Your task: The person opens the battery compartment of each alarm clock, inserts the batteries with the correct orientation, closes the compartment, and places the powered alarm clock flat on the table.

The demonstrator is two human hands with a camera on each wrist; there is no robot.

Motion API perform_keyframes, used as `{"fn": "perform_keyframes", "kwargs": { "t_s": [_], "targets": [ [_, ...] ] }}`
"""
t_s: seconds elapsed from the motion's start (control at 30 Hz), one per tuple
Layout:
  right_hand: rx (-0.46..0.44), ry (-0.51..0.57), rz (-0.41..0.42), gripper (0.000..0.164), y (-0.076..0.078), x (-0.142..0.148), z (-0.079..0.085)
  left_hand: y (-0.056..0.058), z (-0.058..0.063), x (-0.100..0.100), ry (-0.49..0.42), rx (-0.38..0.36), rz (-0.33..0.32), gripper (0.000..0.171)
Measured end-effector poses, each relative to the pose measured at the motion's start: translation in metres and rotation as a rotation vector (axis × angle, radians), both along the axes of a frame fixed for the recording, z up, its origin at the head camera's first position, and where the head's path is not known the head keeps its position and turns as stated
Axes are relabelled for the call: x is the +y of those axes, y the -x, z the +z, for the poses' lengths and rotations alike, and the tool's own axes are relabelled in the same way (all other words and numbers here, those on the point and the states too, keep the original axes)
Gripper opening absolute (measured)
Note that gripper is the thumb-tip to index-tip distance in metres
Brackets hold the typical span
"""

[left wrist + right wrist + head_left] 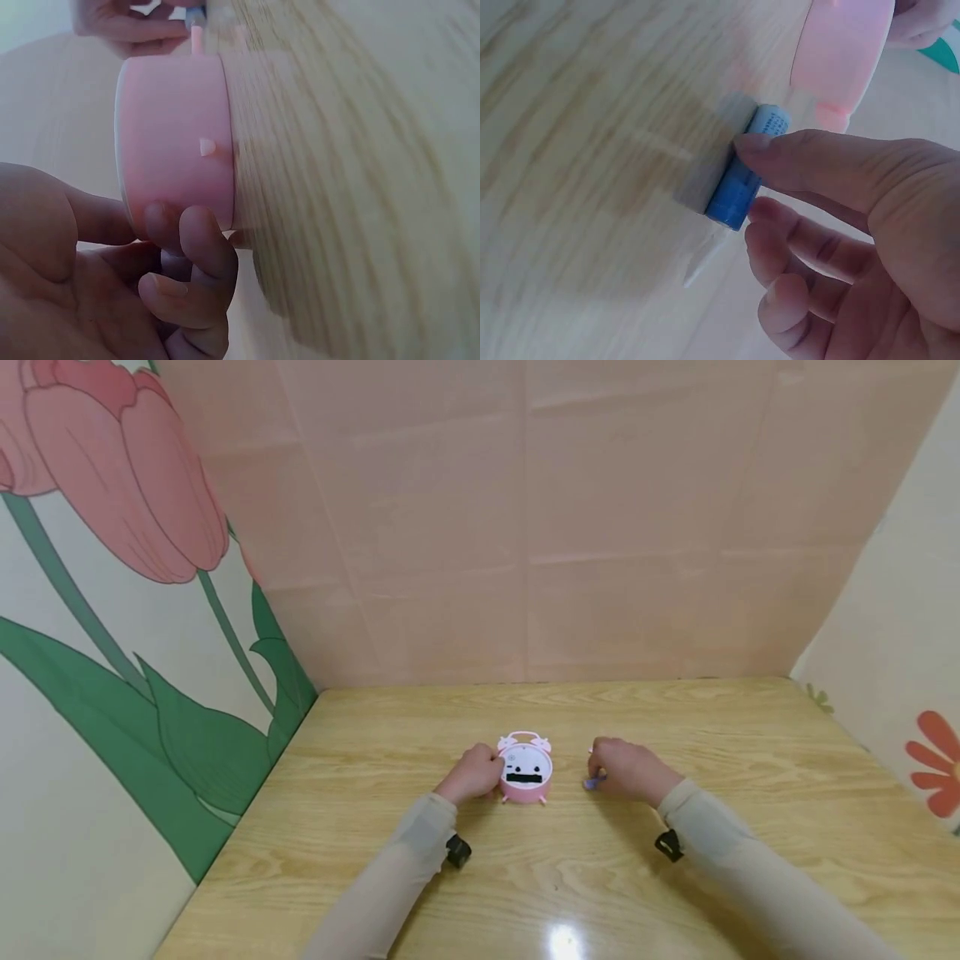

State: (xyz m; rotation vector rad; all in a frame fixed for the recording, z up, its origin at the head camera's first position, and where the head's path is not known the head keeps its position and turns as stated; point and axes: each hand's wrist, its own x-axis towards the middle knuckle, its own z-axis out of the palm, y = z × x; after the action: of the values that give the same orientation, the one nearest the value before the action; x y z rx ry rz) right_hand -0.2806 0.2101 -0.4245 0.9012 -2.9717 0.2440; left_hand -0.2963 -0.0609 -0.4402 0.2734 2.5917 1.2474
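A pink twin-bell alarm clock point(525, 792) lies on the table with its white back up and a long black slot showing in it. At its left side my left hand point(480, 771) grips the rim, and the left wrist view has the thumb and curled fingers against the pink case point(176, 135). To the right of the clock, my right hand point(626, 766) pinches a blue battery point(742, 172) close over the wood, thumb on its near side. The fingertip behind the battery is partly hidden. The remaining right fingers curl loosely.
Just beyond the battery lies a thin white piece point(703, 259), partly hidden by the right hand in the head view. The wooden table point(420, 718) ends at a pinkish back wall covering point(525, 543). A tulip-painted panel point(97, 610) borders the left.
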Motion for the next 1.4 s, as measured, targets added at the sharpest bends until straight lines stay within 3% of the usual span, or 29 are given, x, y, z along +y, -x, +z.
{"fn": "perform_keyframes", "kwargs": {
  "t_s": [0.1,0.23,0.37,0.57,0.77,0.93,1.13,1.4],
  "targets": [
    [-0.034,0.011,-0.009,0.016,0.002,-0.003,-0.002,0.000,0.000,0.000,-0.005,-0.014,0.000,0.027],
    [-0.048,0.055,-0.005,0.005,0.003,-0.006,-0.004,0.000,0.000,0.001,-0.032,-0.030,0.000,0.026],
    [-0.042,0.083,0.022,0.018,0.004,-0.010,-0.006,0.000,0.001,0.001,-0.049,-0.033,0.000,0.027],
    [-0.048,0.126,-0.001,0.021,0.003,-0.017,-0.003,0.000,0.002,0.001,-0.049,-0.023,0.004,0.026],
    [0.076,0.250,-0.048,0.023,0.000,-0.026,0.003,0.000,0.004,0.000,-0.054,-0.012,-0.005,0.028],
    [0.186,0.366,-0.023,0.022,-0.002,-0.036,0.006,0.000,0.002,-0.001,-0.062,-0.009,-0.014,0.028],
    [0.183,0.435,0.027,0.022,-0.006,-0.053,0.006,0.001,-0.001,-0.002,-0.068,-0.001,-0.022,0.030],
    [0.156,0.394,0.077,0.022,-0.007,-0.071,-0.001,-0.001,-0.001,-0.001,-0.097,-0.005,-0.025,0.030]
  ]
}}
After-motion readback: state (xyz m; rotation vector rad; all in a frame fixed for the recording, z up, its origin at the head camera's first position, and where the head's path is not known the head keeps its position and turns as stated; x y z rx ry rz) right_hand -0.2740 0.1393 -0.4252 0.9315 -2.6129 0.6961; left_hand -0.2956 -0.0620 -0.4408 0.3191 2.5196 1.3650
